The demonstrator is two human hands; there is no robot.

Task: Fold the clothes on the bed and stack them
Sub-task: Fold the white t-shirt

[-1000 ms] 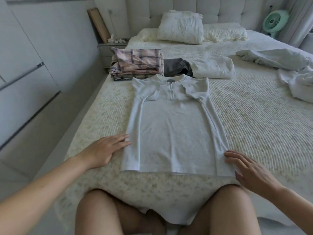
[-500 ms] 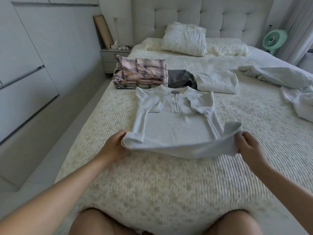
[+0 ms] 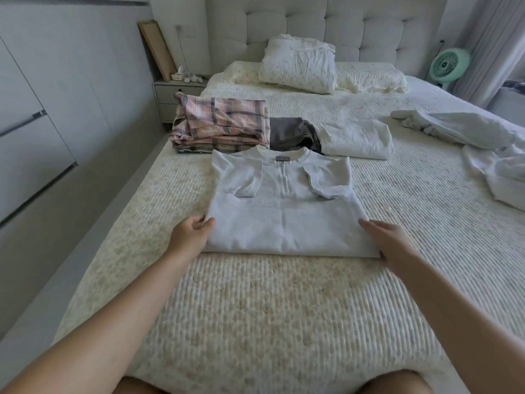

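A pale grey shirt (image 3: pixel 284 220) with a short zip lies on the bed (image 3: pixel 255 308), its lower half folded up over the body and its sleeves tucked in. My left hand (image 3: pixel 190 237) pinches the left end of the folded-up hem between thumb and fingers. At the shirt's right edge my right hand (image 3: pixel 389 240) rests with fingers straight, pressing the cloth. Behind the shirt sit a folded pink plaid stack (image 3: pixel 224 126), a folded dark grey piece (image 3: pixel 289 133) and a folded white piece (image 3: pixel 358 139).
Unfolded white clothes (image 3: pixel 468 137) lie crumpled at the right of the bed. Pillows (image 3: pixel 298 66) lean on the headboard. A nightstand (image 3: pixel 176 92) stands at the left, a green fan (image 3: pixel 447 66) at the right. My knees show at the bottom edge.
Both hands lifted the shirt's hem from the near edge and carried it away from me, laying the lower half over the upper. The right hand has let go and lies flat.
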